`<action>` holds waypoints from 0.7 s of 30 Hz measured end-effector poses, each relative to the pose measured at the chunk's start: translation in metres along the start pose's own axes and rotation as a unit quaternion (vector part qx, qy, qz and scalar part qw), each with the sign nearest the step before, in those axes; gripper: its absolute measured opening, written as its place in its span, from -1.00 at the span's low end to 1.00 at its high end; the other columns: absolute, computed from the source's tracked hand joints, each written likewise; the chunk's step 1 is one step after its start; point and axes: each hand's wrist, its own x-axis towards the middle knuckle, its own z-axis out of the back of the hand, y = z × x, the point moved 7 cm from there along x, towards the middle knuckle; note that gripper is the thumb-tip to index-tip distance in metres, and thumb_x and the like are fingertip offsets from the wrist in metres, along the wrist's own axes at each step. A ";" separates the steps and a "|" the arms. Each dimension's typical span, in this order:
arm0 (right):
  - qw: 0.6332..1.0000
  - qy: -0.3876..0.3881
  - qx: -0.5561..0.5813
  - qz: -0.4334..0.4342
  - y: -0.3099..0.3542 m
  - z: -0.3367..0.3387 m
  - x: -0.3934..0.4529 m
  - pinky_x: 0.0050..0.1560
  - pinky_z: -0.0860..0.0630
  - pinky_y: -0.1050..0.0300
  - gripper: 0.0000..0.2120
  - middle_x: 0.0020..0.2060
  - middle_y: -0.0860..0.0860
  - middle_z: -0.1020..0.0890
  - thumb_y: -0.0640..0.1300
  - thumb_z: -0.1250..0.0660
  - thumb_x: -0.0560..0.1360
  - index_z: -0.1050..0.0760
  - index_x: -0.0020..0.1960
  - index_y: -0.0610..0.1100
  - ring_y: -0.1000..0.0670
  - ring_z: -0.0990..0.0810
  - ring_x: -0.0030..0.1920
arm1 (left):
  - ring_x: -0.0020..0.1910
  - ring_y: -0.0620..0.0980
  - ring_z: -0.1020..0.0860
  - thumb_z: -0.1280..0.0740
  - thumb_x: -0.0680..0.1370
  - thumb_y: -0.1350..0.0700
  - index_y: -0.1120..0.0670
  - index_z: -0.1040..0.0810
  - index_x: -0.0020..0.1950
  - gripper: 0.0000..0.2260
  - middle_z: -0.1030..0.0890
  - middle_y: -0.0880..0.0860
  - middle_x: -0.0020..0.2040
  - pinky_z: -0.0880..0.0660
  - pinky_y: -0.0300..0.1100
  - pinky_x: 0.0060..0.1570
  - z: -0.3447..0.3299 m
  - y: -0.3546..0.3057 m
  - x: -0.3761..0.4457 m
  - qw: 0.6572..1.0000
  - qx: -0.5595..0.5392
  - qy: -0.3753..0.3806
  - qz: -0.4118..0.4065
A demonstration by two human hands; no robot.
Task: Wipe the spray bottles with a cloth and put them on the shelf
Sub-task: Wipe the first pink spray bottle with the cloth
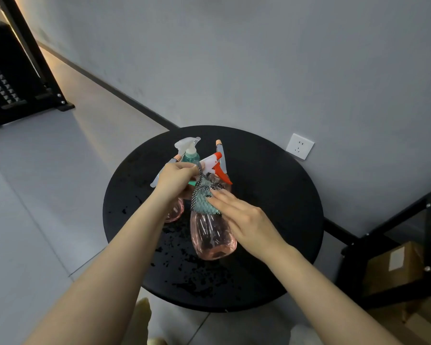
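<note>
Both bare forearms reach forward side by side. The left hand (176,179) is closed in a pinch, fingers curled. The right hand (244,220) lies flat, fingers extended together.

A round black table (271,195) stands against a grey wall (234,58). A white socket (299,146) sits on the wall just right of the table. Cardboard boxes (396,267) lie further right.
</note>
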 end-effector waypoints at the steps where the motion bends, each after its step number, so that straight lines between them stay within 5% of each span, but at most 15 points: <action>1: 1.000 0.003 -0.008 0.018 0.002 0.000 -0.003 0.37 -0.26 0.20 -0.53 0.35 0.00 -0.42 -0.40 -0.28 0.47 -0.41 0.36 -0.15 0.08 -0.28 0.40 | -0.46 -0.12 -0.57 -0.32 0.54 0.13 0.22 -0.60 -0.19 -0.82 -0.59 0.09 -0.23 -0.48 -0.29 -0.53 0.000 0.000 0.000 1.000 0.004 0.004 0.001; 5: 0.995 0.021 -0.038 0.086 0.012 0.001 -0.020 0.33 -0.38 0.05 -0.47 0.30 -0.05 -0.49 -0.49 -0.33 0.40 -0.45 0.31 -0.18 -0.02 -0.33 0.40 | -0.29 0.01 -0.61 -0.36 0.51 0.08 0.18 -0.63 -0.08 -0.83 -0.64 0.12 -0.17 -0.54 -0.23 -0.42 0.004 0.004 0.004 1.000 -0.012 -0.001 0.018; 9: 0.974 0.070 -0.098 0.191 0.029 -0.007 -0.047 0.34 -0.37 -0.05 -0.67 0.25 -0.05 -0.54 -0.34 -0.10 0.58 -0.52 0.23 -0.18 -0.08 -0.39 0.37 | -0.40 0.03 -0.63 -0.38 0.50 0.08 0.22 -0.59 0.04 -0.77 -0.64 0.20 -0.10 -0.53 -0.21 -0.48 0.012 0.008 0.006 0.999 -0.013 0.000 0.038; 12: 0.962 0.077 -0.128 0.227 0.032 -0.007 -0.055 0.34 -0.38 -0.03 -0.60 0.24 -0.03 -0.56 -0.25 0.05 0.66 -0.55 0.21 -0.16 -0.07 -0.41 0.35 | -0.42 0.01 -0.62 -0.38 0.50 0.09 0.24 -0.58 0.05 -0.76 -0.64 0.22 -0.09 -0.51 -0.23 -0.50 0.012 0.007 0.007 0.999 -0.009 0.006 0.040; 16: 0.967 0.070 -0.121 0.212 0.027 -0.008 -0.039 0.34 -0.38 -0.03 -0.64 0.27 -0.06 -0.53 -0.37 -0.07 0.57 -0.50 0.25 -0.19 -0.08 -0.38 0.37 | -0.41 0.01 -0.63 -0.38 0.50 0.08 0.23 -0.58 0.05 -0.75 -0.64 0.22 -0.10 -0.52 -0.22 -0.48 0.010 0.005 0.007 0.999 -0.001 0.011 0.038; 21: 0.990 0.029 -0.081 0.112 0.020 0.002 -0.007 0.29 -0.43 -0.03 -0.40 0.30 -0.07 -0.50 -0.54 -0.32 0.31 -0.46 0.30 -0.18 -0.06 -0.38 0.37 | -0.51 -0.06 -0.56 -0.35 0.52 0.08 0.27 -0.58 0.01 -0.75 -0.62 0.16 -0.21 -0.41 -0.31 -0.56 0.001 0.005 0.001 0.998 0.008 0.038 0.040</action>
